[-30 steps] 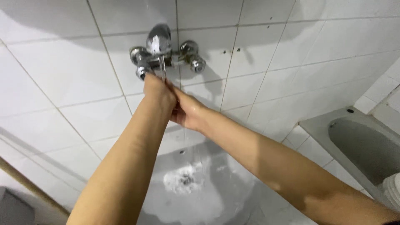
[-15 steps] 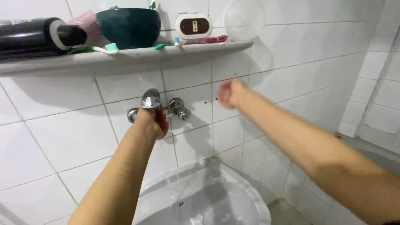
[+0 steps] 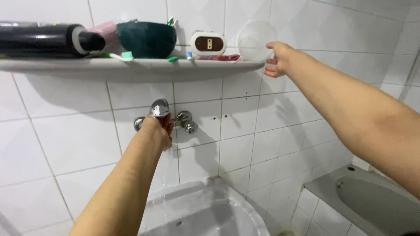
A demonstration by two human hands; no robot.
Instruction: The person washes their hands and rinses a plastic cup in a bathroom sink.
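Left hand (image 3: 158, 129) on tap (image 3: 159, 108); right hand (image 3: 276, 60) seemingly touching clear cup (image 3: 255, 40)

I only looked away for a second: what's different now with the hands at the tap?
The right hand left the water stream, rose to the shelf and now touches the clear cup. The camera tilted up, so the shelf came into view. The left hand stayed at the tap, and water still falls into the basin.
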